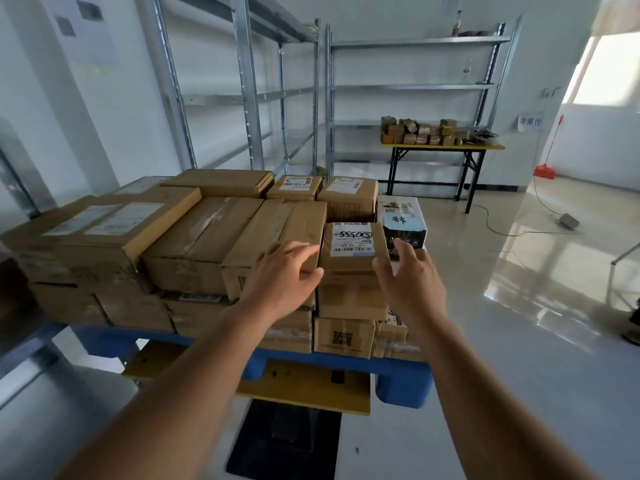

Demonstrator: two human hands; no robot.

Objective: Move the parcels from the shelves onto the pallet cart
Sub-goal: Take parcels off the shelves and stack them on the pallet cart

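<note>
Behind the boxes we see bare metal shelves (412,88) and shiny floor (519,271) with lots of room on the right. Our left hand (282,275) and right hand (408,289) reach out with loose, spread fingers on each side of a small parcel (351,245) (the one with scribbles on its label). It sits on top of the stacked parcels (194,233) on the blue pallet cart (401,379), near its front right edge.
</note>
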